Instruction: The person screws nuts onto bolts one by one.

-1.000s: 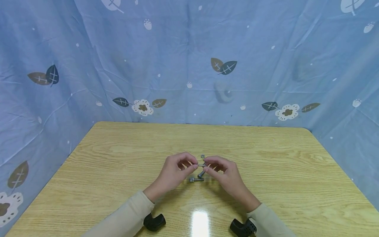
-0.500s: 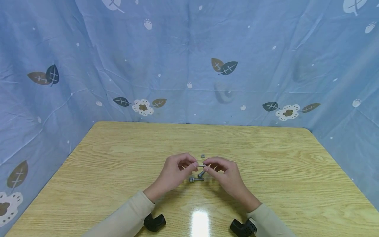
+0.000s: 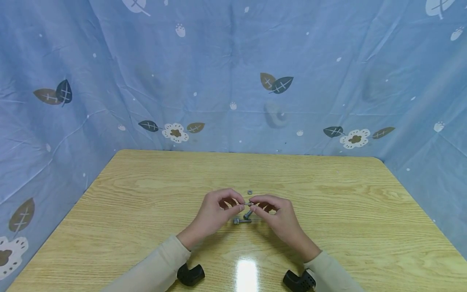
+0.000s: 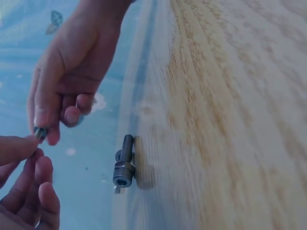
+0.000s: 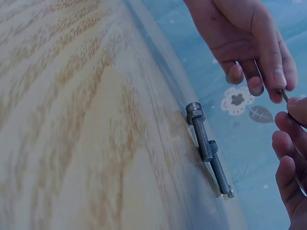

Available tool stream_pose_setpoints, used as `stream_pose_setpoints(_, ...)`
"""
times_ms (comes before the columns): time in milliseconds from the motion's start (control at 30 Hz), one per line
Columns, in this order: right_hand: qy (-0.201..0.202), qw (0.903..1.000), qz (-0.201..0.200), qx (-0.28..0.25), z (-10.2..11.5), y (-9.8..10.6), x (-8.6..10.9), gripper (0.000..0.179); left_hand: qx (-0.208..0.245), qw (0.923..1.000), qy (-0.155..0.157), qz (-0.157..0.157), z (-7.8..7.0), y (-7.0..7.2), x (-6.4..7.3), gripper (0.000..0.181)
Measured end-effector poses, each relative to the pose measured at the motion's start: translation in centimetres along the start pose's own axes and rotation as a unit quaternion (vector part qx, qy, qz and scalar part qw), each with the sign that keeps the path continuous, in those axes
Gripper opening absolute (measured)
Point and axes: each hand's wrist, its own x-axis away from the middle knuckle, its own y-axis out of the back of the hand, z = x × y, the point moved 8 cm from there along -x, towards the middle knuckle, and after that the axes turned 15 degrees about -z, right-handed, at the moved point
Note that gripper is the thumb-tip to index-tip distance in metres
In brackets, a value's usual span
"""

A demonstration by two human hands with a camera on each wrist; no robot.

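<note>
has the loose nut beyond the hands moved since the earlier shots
No. In the head view, the nut sits at the same place relative to the far edge of the table; no shift shows.

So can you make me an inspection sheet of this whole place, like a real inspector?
Surface: wooden table, bright glare near the front.
Job's things: screw, held up; front bolt and back bolt, lying close together; nut lying beyond them.
Clutter: nothing seen.
Hands: left hand pinches one end of the screw, right hand the other; whether a nut is there is too small to tell.
Cables: nothing seen.
Surroundings: blue cloth with leaves and flowers.
</note>
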Motion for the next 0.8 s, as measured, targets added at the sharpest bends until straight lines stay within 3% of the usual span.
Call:
stream_pose_setpoints(333,0.003,1.0000,0.003,-0.001,-0.2,0.2,0.0,0.019,0.001,0.9999,-0.012,-0.001,-0.3,-0.1,0.0,0.008)
stream_pose_setpoints(633,0.018,0.9997,-0.011,-0.014,0.1,0.3,-0.1,0.019,0.032,0.9985,0.037,0.023,0.7,-0.6,0.2,0.018)
stream_pose_setpoints(800,0.016,0.9998,-0.011,-0.008,0.0,0.3,0.0,0.019,0.040,0.9984,0.037,0.017,0.6,-0.5,0.1,0.013)
